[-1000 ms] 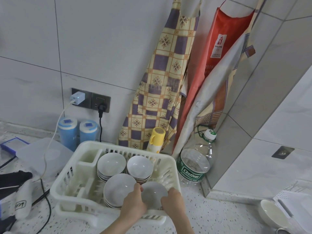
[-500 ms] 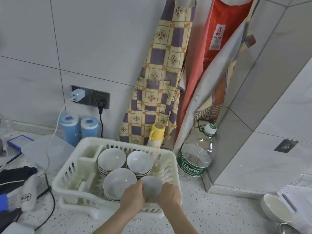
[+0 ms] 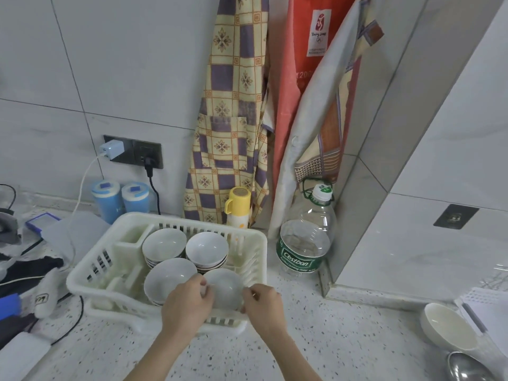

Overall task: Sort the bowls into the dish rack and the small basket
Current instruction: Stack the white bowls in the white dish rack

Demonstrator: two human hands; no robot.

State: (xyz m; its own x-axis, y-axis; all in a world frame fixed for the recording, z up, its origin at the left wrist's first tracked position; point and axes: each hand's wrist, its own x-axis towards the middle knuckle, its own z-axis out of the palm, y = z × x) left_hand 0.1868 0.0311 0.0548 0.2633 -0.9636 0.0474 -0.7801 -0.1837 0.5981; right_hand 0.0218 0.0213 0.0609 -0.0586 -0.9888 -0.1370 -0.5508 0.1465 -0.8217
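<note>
Both hands, left [image 3: 187, 306] and right [image 3: 264, 303], clamp bowl [image 3: 224, 288] rim in rack [image 3: 167, 270]; slip risks chipping neighbour stack [image 3: 169, 279].

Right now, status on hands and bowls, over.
Left hand and right hand both gripping the front-right bowl in the dish rack. Three bowl stacks alongside. One loose bowl far right. Nothing blocking.

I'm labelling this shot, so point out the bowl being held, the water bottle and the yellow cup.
held bowl [image 3: 224, 288], head view, inner surface
water bottle [image 3: 305, 243], head view, clear body above the label
yellow cup [image 3: 238, 200], head view, side wall
</note>
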